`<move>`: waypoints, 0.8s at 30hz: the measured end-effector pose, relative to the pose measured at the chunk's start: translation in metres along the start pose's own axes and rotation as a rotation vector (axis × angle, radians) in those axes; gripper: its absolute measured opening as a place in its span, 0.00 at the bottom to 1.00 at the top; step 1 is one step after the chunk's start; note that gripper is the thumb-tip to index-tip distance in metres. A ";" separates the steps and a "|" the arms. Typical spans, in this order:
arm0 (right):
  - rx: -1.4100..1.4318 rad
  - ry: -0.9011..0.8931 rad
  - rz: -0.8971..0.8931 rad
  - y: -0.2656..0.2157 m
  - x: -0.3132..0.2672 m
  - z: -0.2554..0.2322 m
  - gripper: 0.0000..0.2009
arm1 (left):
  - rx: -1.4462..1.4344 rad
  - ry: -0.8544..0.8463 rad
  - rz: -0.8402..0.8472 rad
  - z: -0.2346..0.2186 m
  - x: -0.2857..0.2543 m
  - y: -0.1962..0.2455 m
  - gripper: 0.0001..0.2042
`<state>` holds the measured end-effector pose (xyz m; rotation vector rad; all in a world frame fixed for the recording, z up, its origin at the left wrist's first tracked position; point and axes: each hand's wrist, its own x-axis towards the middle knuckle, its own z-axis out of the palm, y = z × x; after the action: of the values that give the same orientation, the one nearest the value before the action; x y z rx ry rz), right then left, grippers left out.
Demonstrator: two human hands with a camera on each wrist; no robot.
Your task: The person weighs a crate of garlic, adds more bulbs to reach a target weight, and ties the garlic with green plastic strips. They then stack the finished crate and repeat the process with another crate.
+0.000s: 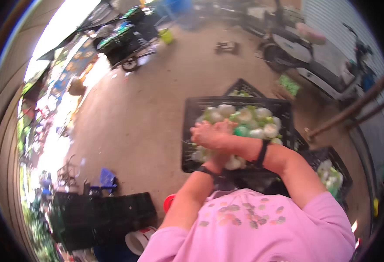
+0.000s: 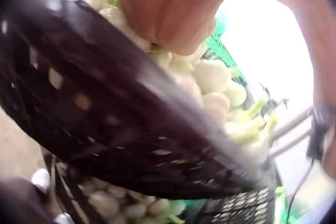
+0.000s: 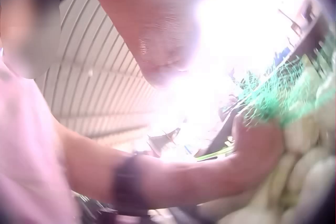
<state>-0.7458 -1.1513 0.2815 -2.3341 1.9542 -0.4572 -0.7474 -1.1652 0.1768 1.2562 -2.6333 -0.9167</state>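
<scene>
A black crate (image 1: 237, 102) holds white round vegetables (image 1: 270, 129) with green stalks. My right hand (image 1: 207, 134) crosses over my left hand (image 1: 220, 159) above its left part; both are blurred. In the left wrist view, my left hand (image 2: 168, 14) is over the vegetables (image 2: 212, 76), inside the dark crate rim (image 2: 142, 71). The right wrist view has my left hand (image 3: 257, 148) against green netting (image 3: 273, 95) beside the vegetables, while part of my right hand (image 3: 157, 24) is above. Finger shapes and anything held cannot be made out.
Another crate of vegetables (image 1: 330, 177) sits at the right, and part of one shows behind the main crate. Dark green containers (image 1: 102, 214) and a white bucket (image 1: 137, 241) are at lower left. Scooters (image 1: 288, 48) stand upper right, with a cart (image 1: 126, 50) upper left.
</scene>
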 end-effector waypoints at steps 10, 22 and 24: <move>1.955 -0.169 0.889 0.159 0.017 -0.022 0.17 | -0.115 0.706 0.624 -0.017 -0.039 0.016 0.12; 0.460 0.242 -0.125 -0.016 -0.154 0.009 0.04 | -0.379 0.366 0.050 -0.007 0.005 0.020 0.09; 0.530 0.404 -0.075 -0.040 -0.135 0.023 0.03 | -0.246 0.380 -0.137 0.005 0.015 0.024 0.09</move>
<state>-0.7226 -1.0153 0.2443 -2.0783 1.5967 -1.3539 -0.7752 -1.1621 0.1832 1.3980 -2.0999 -0.8843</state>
